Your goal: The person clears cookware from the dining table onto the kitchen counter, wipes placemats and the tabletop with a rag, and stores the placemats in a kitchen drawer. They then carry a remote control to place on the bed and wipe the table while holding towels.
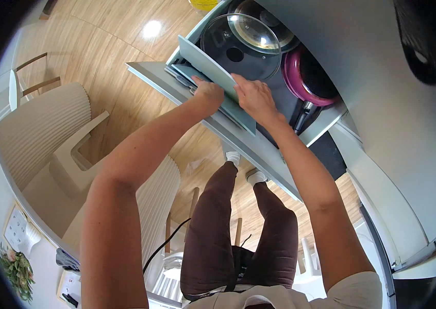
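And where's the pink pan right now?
In the head view, the pink pan is in the open drawer, right of centre near the top, beside the big glass lid, above and right of the right hand.

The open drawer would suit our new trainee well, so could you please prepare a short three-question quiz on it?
1. True or false: the pink frying pan lies in the drawer beside a black-knobbed glass lid.
2. Which hand reaches into the narrow slot behind the drawer front: A) left, B) right?
3. What does the right hand touch?

Key:
1. True.
2. A: the left hand.
3. An upright pale divider.
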{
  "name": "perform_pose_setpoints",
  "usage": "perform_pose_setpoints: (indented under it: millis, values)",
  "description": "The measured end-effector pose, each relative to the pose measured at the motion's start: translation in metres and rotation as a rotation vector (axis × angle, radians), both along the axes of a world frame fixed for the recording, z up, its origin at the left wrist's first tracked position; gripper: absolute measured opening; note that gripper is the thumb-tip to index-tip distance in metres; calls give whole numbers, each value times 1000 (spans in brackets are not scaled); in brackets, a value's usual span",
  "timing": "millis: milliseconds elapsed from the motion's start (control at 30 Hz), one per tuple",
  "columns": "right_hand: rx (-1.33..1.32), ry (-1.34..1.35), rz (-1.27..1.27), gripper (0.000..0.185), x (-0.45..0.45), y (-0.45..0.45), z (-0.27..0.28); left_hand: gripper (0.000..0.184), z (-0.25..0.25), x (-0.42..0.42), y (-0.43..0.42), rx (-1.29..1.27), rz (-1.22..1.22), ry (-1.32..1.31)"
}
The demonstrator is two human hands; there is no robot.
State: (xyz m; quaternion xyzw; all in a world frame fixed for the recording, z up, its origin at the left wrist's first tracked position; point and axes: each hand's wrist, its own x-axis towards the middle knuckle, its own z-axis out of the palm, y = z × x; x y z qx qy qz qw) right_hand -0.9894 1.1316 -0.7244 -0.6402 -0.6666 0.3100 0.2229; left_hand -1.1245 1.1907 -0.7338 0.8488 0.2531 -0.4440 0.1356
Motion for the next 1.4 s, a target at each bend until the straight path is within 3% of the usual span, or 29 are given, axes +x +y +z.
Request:
perform_pose_setpoints:
  millis: [600, 700, 767, 800, 867, 1000, 1133, 1200, 1233, 1300, 1333, 1400]
  values:
    - [-44, -160, 149, 23, -5, 5, -3, 29, 2, -6, -2, 63, 18, -112]
    - [-55, -190, 46, 27, 2, -8, 35, 28, -3, -11, -2, 58, 74, -85]
    - [182, -174, -199, 28, 14, -20, 49, 27, -13, -25, -2, 158, 58, -191]
    - [182, -175, -198, 28, 25, -21, 48, 27, -14, -30, 4, 158, 59, -191]
    - [460, 33, -400, 28, 51, -20, 46, 29, -4, -35, 22, -147, 93, -180]
    - [209, 191, -558, 27, 87, -10, 42, 27, 15, -40, 33, -229, 179, -138]
    - [66, 266, -516, 28, 95, 3, 40, 28, 56, -49, 20, -280, 373, -245]
    - [-93, 473, -517, 31, 93, 8, 50, 35, 86, -53, 9, -265, 567, -401]
    - [-94, 471, -521, 31, 90, 7, 50, 40, 103, -54, 0, -248, 674, -485]
    - [-305, 798, -583, 30, 83, 4, 52, 72, 115, -64, -14, -250, 696, -948]
    - [-369, 812, -627, 29, 78, 1, 49, 72, 126, -62, -22, -250, 694, -951]
    - [-454, 905, -609, 30, 67, -9, 50, 84, 153, -51, -38, -962, 1422, -1116]
